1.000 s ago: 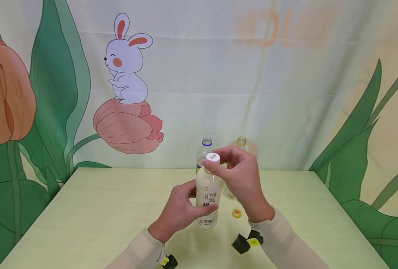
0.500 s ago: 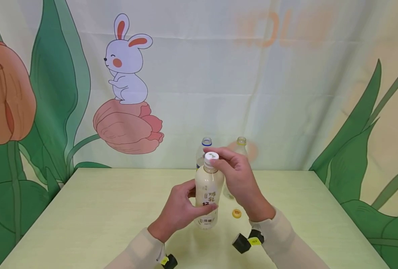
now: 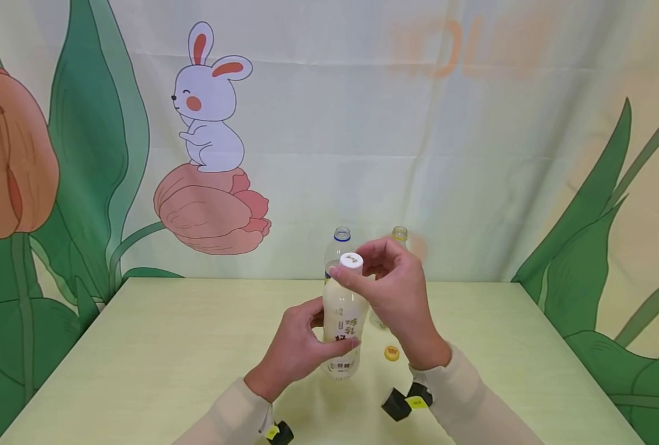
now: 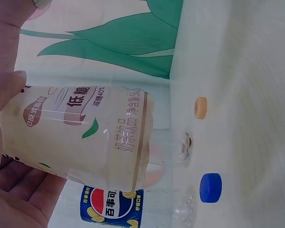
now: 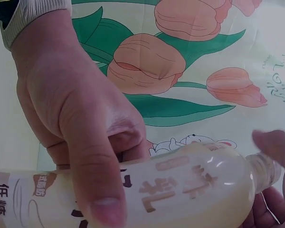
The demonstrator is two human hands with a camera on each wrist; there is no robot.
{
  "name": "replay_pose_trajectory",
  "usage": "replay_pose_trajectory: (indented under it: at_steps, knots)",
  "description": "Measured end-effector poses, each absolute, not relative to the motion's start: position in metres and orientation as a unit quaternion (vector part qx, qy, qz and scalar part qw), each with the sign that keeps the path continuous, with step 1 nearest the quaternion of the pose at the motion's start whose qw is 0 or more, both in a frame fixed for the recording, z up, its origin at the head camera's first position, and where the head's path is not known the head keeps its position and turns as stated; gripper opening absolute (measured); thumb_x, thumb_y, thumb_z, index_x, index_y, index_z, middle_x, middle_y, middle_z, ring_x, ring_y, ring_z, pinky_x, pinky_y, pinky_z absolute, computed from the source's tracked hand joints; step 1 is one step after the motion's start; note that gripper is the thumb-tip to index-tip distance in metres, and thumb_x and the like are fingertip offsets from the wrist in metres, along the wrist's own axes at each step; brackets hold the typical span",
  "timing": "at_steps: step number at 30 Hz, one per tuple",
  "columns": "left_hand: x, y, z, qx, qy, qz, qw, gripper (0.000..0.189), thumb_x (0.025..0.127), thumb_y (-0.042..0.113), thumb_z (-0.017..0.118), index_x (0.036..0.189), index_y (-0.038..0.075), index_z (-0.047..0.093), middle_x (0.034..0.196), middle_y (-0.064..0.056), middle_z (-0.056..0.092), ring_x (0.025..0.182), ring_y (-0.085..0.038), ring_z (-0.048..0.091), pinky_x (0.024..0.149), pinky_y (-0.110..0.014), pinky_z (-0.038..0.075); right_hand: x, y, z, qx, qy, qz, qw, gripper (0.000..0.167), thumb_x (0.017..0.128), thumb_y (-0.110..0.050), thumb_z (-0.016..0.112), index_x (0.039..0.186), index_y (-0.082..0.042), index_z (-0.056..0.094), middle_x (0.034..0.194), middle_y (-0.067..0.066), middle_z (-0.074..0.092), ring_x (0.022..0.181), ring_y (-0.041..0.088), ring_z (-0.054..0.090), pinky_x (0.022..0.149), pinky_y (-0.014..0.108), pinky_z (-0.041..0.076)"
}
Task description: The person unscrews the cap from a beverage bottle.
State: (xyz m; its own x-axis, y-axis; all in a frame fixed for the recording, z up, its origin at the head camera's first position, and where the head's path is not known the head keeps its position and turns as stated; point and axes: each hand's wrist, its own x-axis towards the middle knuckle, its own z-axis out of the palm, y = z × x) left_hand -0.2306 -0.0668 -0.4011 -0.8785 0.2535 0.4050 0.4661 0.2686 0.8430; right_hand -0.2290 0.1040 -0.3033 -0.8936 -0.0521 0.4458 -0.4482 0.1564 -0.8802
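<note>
My left hand (image 3: 301, 340) grips the body of a cream-coloured milk tea bottle (image 3: 342, 309), fingers behind it and thumb across the label. The bottle is nearly upright, its base apart from the table in the left wrist view. On its neck sits a white cap (image 3: 352, 260). My right hand (image 3: 399, 287) pinches that cap, with the thumb on the near left side and the fingers at the far right side. In the right wrist view, the left hand (image 5: 85, 128) covers part of the label, and the cap is mostly hidden by the right hand's fingers.
Behind the held bottle stand two clear uncapped bottles, one with a blue neck ring (image 3: 342, 235) and a Pepsi label (image 4: 111, 207), another with a yellow neck ring (image 3: 400, 233). A yellow cap (image 3: 392, 353) and a blue cap (image 4: 210, 187) lie on the table (image 3: 157, 364).
My right hand's fingers turned one way round the white cap, then back to the right. The print on the cap now faces differently. My left hand and the bottle have stayed nearly still.
</note>
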Motion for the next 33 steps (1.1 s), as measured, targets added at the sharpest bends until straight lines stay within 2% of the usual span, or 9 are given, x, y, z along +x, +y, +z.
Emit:
replay_pose_trajectory:
  at_steps: [5, 10, 18, 23, 33]
  knots:
    - [-0.230, -0.066, -0.401, -0.228, -0.791, -0.558, 0.098, 0.043, 0.078, 0.028, 0.091, 0.115, 0.024, 0.070, 0.105, 0.012, 0.074, 0.093, -0.008, 0.071, 0.088, -0.028, 0.061, -0.228, 0.105, -0.302, 0.176, -0.739, 0.626, 0.176, 0.030, 0.077, -0.022, 0.092, 0.097, -0.012, 0.072, 0.090, 0.004, 0.071, 0.082, 0.024, 0.064, 0.069, 0.027, 0.051]
    - [-0.230, -0.066, -0.401, -0.226, -0.793, -0.558, 0.098, 0.043, 0.077, 0.028, 0.091, 0.115, 0.025, 0.070, 0.105, 0.012, 0.074, 0.093, -0.008, 0.071, 0.088, -0.028, 0.061, -0.230, 0.107, -0.303, 0.189, -0.732, 0.633, 0.166, 0.025, 0.080, -0.021, 0.089, 0.101, -0.014, 0.077, 0.093, 0.002, 0.070, 0.083, 0.022, 0.064, 0.066, 0.024, 0.046]
    - [-0.231, -0.066, -0.403, -0.222, -0.793, -0.560, 0.094, 0.043, 0.077, 0.029, 0.091, 0.115, 0.025, 0.070, 0.105, 0.012, 0.075, 0.093, -0.008, 0.071, 0.088, -0.028, 0.061, -0.230, 0.108, -0.305, 0.210, -0.709, 0.661, 0.123, 0.024, 0.089, -0.016, 0.080, 0.112, -0.010, 0.078, 0.100, 0.001, 0.070, 0.091, 0.021, 0.065, 0.077, 0.025, 0.054]
    - [-0.231, -0.067, -0.404, -0.218, -0.795, -0.558, 0.092, 0.044, 0.077, 0.030, 0.091, 0.116, 0.025, 0.070, 0.106, 0.011, 0.074, 0.094, -0.008, 0.072, 0.088, -0.028, 0.061, -0.230, 0.108, -0.306, 0.218, -0.703, 0.669, 0.105, 0.027, 0.092, -0.015, 0.077, 0.119, -0.008, 0.076, 0.103, 0.001, 0.069, 0.093, 0.020, 0.064, 0.078, 0.027, 0.058]
    - [-0.235, -0.076, -0.408, -0.216, -0.798, -0.552, 0.108, 0.043, 0.078, 0.026, 0.091, 0.115, 0.022, 0.069, 0.105, 0.009, 0.075, 0.093, -0.009, 0.072, 0.088, -0.028, 0.061, -0.234, 0.109, -0.305, 0.227, -0.699, 0.668, 0.114, 0.031, 0.093, -0.013, 0.075, 0.122, -0.003, 0.073, 0.105, -0.001, 0.070, 0.095, 0.019, 0.066, 0.083, 0.025, 0.058]
